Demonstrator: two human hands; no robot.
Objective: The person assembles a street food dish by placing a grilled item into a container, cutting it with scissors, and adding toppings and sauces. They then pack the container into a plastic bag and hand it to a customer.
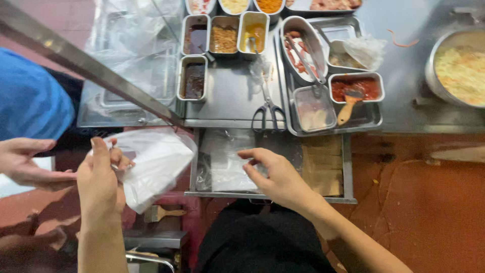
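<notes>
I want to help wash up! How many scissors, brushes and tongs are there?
Scissors: 1
Brushes: 2, one in the red sauce tub, one below the white bag
Tongs: 1
Total: 4
</notes>
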